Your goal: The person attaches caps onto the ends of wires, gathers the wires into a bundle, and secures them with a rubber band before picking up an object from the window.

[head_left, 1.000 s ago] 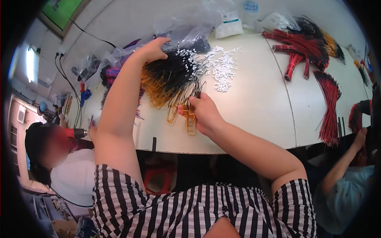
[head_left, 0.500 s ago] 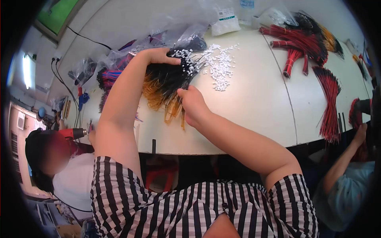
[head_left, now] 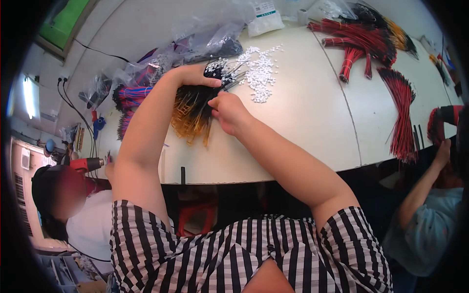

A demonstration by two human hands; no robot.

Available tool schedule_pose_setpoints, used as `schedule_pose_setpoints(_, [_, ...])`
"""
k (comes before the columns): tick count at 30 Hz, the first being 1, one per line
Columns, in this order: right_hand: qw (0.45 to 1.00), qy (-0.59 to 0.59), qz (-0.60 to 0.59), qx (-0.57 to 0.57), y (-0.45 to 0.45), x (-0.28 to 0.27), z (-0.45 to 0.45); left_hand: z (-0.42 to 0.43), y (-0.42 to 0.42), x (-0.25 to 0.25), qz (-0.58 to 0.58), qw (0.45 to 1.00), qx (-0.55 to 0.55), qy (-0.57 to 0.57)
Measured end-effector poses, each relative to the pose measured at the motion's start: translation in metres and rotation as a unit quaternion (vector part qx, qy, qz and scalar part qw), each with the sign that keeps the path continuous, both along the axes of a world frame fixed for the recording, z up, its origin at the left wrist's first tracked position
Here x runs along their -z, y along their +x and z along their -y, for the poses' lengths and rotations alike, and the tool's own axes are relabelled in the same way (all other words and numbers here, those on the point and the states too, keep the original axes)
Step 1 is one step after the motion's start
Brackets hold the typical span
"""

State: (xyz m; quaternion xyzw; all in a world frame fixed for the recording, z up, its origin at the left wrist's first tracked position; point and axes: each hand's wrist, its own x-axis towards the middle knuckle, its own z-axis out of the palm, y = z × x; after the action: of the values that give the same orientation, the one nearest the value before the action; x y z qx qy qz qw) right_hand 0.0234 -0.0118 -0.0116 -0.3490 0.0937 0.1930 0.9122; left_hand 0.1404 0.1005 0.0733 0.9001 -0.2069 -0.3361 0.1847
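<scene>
A bundle of black and yellow wires (head_left: 189, 115) lies on the table, its yellow looped ends towards me and small white connectors (head_left: 227, 73) on its far ends. My left hand (head_left: 199, 77) is laid over the black part and grips it, the thumb stretched to the right and the other fingers mostly hidden. Close beside it, my right hand (head_left: 228, 112) is closed in a pinch at the bundle's right side, on some of the wires. Just beyond the wire tips, loose white pieces (head_left: 260, 75) are spread in a pile.
Red-and-black wire bundles (head_left: 354, 41) lie at the back right, another (head_left: 403, 115) nearer. Plastic bags (head_left: 210, 41) and a white bag (head_left: 265, 19) line the back. At left, a person holds a red heat gun (head_left: 87, 165); a person's hand (head_left: 443, 152) is at right.
The view has shifted, moving the table up and left in the picture. My left hand has come nearer my right, and the yellow wire ends are less spread out.
</scene>
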Motion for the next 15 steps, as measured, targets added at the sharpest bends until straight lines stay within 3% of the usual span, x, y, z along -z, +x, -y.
schedule_pose_setpoints(4, [0.999, 0.036, 0.008, -0.027, 0.013, 0.014, 0.001, -0.004, 0.000, 0.011, 0.108, 0.993, 0.050, 0.024])
schedule_pose_setpoints(6, [0.998, 0.063, -0.006, -0.029, 0.017, 0.015, 0.004, 0.001, -0.001, 0.007, 0.092, 0.994, 0.051, 0.021])
schedule_pose_setpoints(8, [0.995, 0.090, -0.022, -0.031, 0.019, 0.014, 0.007, 0.012, -0.009, -0.004, 0.132, 0.978, 0.008, 0.161])
schedule_pose_setpoints(11, [0.999, 0.013, -0.008, -0.039, 0.021, 0.011, 0.012, 0.010, 0.004, 0.027, 0.206, 0.951, 0.007, 0.232])
schedule_pose_setpoints(12, [0.989, -0.122, 0.047, -0.066, 0.024, 0.010, 0.019, 0.013, 0.001, 0.029, 0.240, 0.936, 0.001, 0.257])
schedule_pose_setpoints(14, [0.976, -0.199, 0.062, -0.061, 0.019, -0.005, 0.041, 0.010, -0.005, 0.026, 0.216, 0.944, -0.005, 0.248])
schedule_pose_setpoints(15, [0.987, -0.154, 0.009, -0.036, 0.019, -0.008, 0.050, 0.004, -0.004, 0.033, 0.227, 0.947, 0.011, 0.226])
